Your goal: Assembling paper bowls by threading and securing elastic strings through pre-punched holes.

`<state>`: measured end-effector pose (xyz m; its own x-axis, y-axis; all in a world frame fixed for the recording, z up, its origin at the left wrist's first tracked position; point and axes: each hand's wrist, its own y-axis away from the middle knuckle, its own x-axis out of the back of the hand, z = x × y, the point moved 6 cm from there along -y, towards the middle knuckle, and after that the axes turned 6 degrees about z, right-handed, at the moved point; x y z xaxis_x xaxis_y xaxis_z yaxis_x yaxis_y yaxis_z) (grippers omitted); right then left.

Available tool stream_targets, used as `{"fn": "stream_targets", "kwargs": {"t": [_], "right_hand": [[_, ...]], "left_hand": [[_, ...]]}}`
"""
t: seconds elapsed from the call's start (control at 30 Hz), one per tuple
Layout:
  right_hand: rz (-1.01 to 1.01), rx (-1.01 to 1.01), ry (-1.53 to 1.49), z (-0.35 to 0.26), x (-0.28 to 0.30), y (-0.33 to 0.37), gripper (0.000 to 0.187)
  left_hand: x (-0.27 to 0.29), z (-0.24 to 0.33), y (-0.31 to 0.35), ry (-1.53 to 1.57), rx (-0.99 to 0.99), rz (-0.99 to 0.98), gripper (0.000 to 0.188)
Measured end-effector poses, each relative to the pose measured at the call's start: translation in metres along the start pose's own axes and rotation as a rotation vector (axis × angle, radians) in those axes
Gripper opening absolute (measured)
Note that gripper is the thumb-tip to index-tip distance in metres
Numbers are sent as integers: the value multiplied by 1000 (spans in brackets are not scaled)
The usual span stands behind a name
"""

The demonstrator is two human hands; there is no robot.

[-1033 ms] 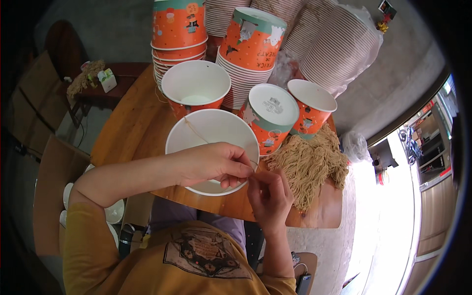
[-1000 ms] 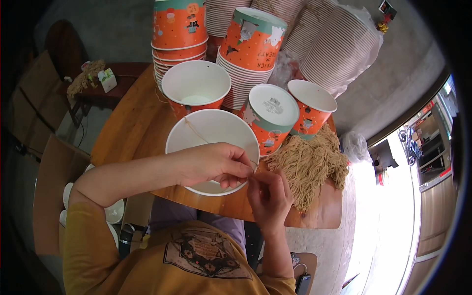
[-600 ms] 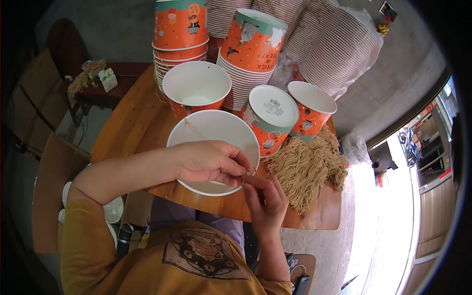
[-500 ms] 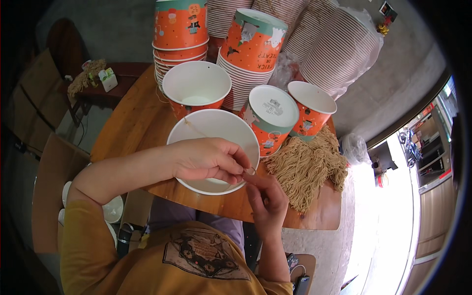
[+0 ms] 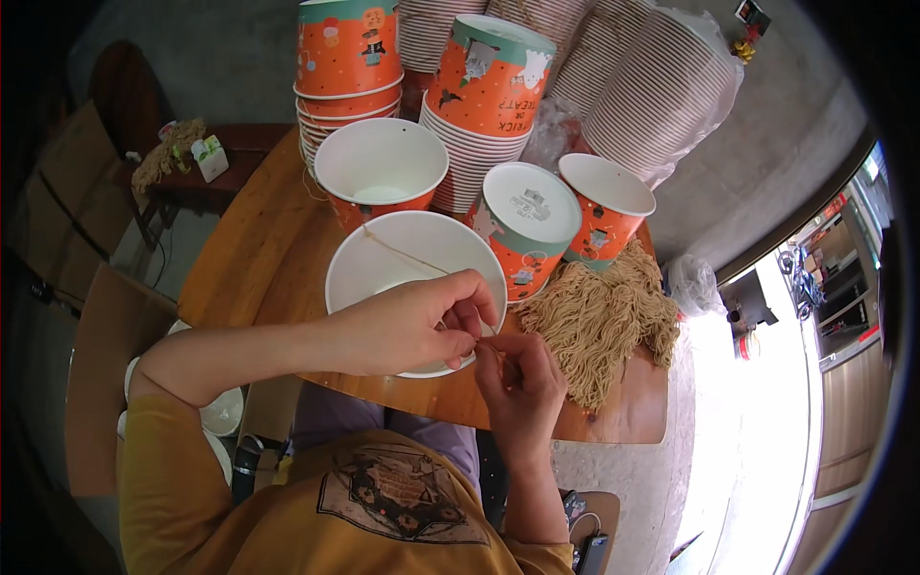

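Step in hand seems to be working thin cord (image 5: 407,255) at 1 bucket's (image 5: 347,273) rim.
Left hand (image 5: 412,326) and right hand (image 5: 525,379) pinch the cord, the bucket beneath this grip; next move probably calls for fine fingertip control.

One left hand (image 5: 426,321), one right hand (image 5: 525,383), three open buckets (image 5: 356,278) at centre, eleven and two o'clock, one upturned bucket (image 5: 530,206) at half past one, two orange stacks (image 5: 350,62) at eleven and twelve, two twine heaps (image 5: 604,326) at three and ten.
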<state>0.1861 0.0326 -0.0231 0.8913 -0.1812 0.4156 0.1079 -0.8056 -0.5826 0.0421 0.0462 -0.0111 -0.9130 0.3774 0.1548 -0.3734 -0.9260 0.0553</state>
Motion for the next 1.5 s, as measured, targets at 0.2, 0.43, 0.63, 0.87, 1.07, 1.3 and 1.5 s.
{"fn": "stream_targets", "kwargs": {"t": [0.2,0.43,0.63,0.87,1.07,1.3,1.5], "right_hand": [[2,-34,-10,2,-4,1,15],[57,56,56,-4,-3,5,17],[70,153,122,-10,-2,7,20],[133,288,203,-14,-1,13,23],[194,349,226,-15,0,17,20],[177,404,267,-17,0,18,26],[183,431,299,-18,-1,19,26]], "left_hand": [[4,-3,2,-191,-149,65,19],[0,2,7,-360,-247,121,12],[-2,11,10,-484,-258,183,13],[-1,4,8,-324,-157,191,12],[-3,4,9,-331,-213,222,12],[-2,5,10,-316,-62,175,9],[0,2,9,-259,-75,198,10]]}}
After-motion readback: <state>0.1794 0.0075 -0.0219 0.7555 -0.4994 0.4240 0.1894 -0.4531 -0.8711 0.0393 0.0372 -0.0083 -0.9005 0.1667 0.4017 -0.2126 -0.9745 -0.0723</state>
